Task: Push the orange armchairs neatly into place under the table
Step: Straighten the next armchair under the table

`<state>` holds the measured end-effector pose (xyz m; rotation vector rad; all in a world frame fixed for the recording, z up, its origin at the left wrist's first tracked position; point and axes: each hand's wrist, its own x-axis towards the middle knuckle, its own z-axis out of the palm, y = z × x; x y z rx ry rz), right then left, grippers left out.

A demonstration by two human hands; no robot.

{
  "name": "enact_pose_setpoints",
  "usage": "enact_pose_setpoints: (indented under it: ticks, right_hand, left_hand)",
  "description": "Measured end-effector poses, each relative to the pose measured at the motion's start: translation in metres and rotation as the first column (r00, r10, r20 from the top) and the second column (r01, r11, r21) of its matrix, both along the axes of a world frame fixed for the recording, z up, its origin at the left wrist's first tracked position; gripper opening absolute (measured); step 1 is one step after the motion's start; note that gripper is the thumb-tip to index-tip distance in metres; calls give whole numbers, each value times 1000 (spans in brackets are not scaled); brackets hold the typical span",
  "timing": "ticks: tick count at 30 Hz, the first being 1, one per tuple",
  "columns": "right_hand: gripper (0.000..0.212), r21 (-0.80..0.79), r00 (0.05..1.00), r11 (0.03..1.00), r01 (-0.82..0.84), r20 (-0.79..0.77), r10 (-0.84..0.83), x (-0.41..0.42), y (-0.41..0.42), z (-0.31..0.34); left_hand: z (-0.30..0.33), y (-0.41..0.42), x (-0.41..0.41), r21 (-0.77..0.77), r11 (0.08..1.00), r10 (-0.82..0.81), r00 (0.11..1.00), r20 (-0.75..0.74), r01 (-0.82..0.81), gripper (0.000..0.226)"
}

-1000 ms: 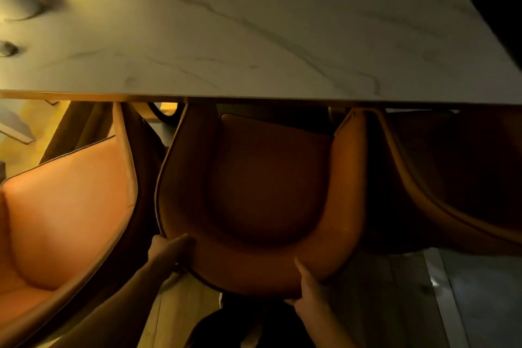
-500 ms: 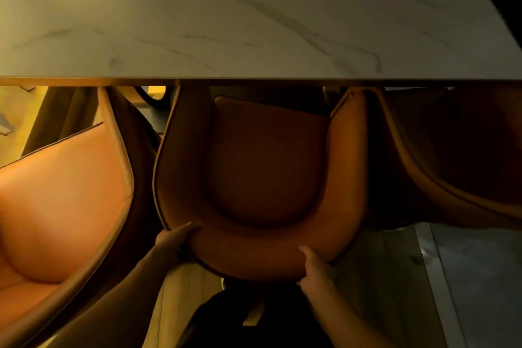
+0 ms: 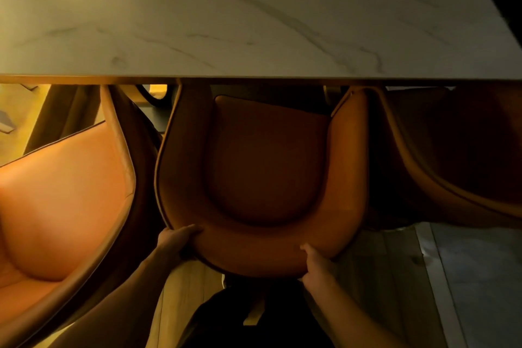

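The middle orange armchair (image 3: 265, 167) sits with its front tucked under the edge of the marble table (image 3: 254, 22), its curved backrest toward the person. The left hand (image 3: 176, 239) grips the back's left corner, fingers curled over the rim; the right hand (image 3: 317, 263) grasps the back's lower right — thumb on top. A brighter armchair (image 3: 56, 206) stands just beside on the left, a shadowed armchair (image 3: 452, 164) on the right — over a wooden floor (image 3: 192, 291).

Single head view: looks steeply down from above, facing marble tabletop (image 3: 254, 22) edge, close over middle orange armchair (image 3: 265, 167); wood floor (image 3: 381, 277) below.
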<state>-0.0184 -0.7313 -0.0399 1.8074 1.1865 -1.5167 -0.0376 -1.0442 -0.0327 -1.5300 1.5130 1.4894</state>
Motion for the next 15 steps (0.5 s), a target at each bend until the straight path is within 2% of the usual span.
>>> enact_pose_setpoints:
  ticks: [7,11,15]
  right_hand:
    - [83,8,999,1000,-4,-47,4,-9,21,-3]
    - [68,-42,997,998,-48,-62,46,-13,35,0]
    - [75,35,996,998,-42,-74,45,-16,55,-2]
  left_hand:
    - [-1,23,9,1,999,36,999,10,-36,67]
    - [0,39,17,9,997,71,997,12,-71,60]
    - [-2,56,26,29,992,123,992,1,-123,66]
